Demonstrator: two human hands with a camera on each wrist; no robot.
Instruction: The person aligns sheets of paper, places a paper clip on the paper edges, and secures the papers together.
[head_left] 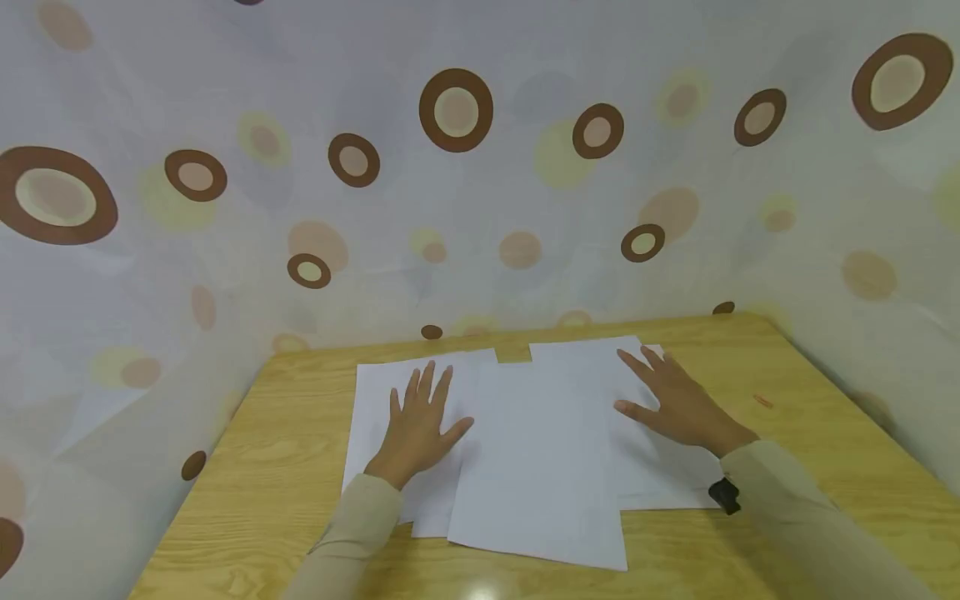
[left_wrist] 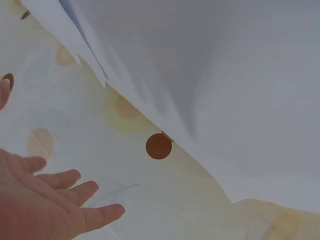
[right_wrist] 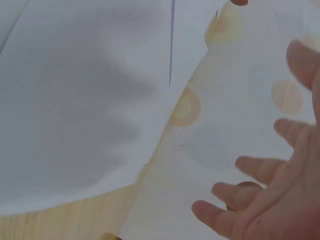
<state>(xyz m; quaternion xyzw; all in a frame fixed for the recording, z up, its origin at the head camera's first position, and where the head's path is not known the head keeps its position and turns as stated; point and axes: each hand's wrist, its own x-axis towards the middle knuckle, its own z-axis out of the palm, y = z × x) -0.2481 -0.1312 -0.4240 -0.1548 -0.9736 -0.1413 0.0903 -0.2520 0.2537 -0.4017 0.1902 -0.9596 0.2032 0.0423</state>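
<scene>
Several white paper sheets point(head_left: 540, 467) lie overlapping on the wooden table, their edges uneven. Over the left part of the sheets my left hand point(head_left: 416, 429) is spread, palm down, fingers straight and thumb toward the middle. My right hand point(head_left: 678, 404) is held likewise over the right part, thumb pointing left. Neither hand grips anything. In the left wrist view the straight fingers of the left hand point(left_wrist: 45, 200) show apart from the paper point(left_wrist: 240, 100). The right wrist view shows the spread right hand point(right_wrist: 280, 180), with finger-shaped shadows on the sheets point(right_wrist: 75, 100).
The wooden table point(head_left: 247, 483) extends around the papers. A small orange piece point(head_left: 762, 401) lies to the right of the right hand. Behind and at both sides stands a pale sheet wall point(head_left: 480, 192) patterned with brown and yellow ovals. A dark wrist device point(head_left: 724, 496) sits at the right sleeve.
</scene>
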